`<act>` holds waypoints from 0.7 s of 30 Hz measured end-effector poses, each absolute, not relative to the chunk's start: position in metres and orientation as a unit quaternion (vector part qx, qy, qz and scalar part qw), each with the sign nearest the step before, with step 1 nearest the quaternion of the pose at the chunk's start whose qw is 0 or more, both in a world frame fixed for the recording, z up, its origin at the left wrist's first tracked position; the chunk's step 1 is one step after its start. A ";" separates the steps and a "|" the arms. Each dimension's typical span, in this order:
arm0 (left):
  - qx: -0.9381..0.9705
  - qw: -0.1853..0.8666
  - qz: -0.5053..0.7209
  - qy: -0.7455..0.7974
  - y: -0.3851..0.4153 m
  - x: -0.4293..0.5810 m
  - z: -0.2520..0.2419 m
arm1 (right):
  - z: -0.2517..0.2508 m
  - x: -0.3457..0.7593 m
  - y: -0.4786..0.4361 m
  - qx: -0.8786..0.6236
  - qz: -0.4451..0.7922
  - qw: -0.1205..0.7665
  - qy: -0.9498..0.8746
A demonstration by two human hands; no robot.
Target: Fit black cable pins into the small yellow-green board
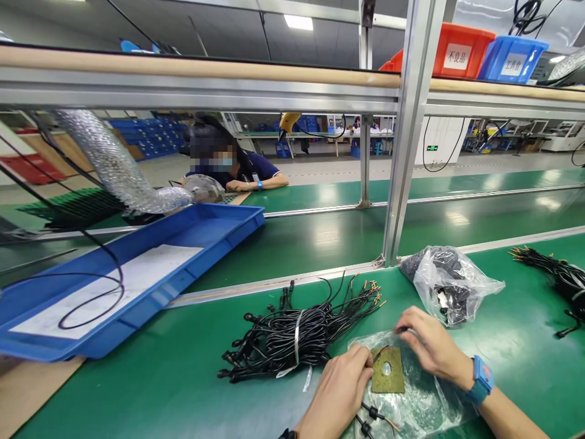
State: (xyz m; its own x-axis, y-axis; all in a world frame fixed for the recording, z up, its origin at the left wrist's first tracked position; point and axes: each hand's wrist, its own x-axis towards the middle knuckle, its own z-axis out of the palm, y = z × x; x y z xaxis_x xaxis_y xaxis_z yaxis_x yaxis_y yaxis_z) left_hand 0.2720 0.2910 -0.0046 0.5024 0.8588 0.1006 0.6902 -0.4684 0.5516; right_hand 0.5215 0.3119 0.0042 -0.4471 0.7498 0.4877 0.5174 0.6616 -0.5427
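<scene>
My left hand (340, 385) is closed, fingertips pinched at the left edge of a square olive-green pad with a hole (393, 383). From its fingers a thin black cable end with a reddish wire (380, 352) reaches over the pad. My right hand (429, 342) is raised just beyond the pad, thumb and forefinger pinching a small black part (401, 330) mostly covered by the fingers. Under the pad lies a clear plastic sheet (425, 402). Black cables with small black sleeves (373, 412) lie below my left hand.
A tied bundle of black cables (292, 335) lies left of my hands. Beyond them sits a clear bag of black parts (450, 283); another cable bundle (560, 274) is at right. A blue tray (183, 286) and a metal post (404, 134) stand ahead. A co-worker (249, 161) sits opposite.
</scene>
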 end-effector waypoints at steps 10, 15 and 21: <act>0.842 0.150 0.150 0.496 0.290 0.277 -0.008 | -0.002 0.503 0.306 -0.336 0.229 0.290 -0.866; 0.836 0.119 0.118 0.522 0.290 0.278 -0.004 | -0.001 0.509 0.308 -0.332 0.226 0.331 -0.854; 0.832 0.107 0.047 0.542 0.292 0.281 0.000 | -0.003 0.500 0.304 -0.325 0.233 0.257 -0.880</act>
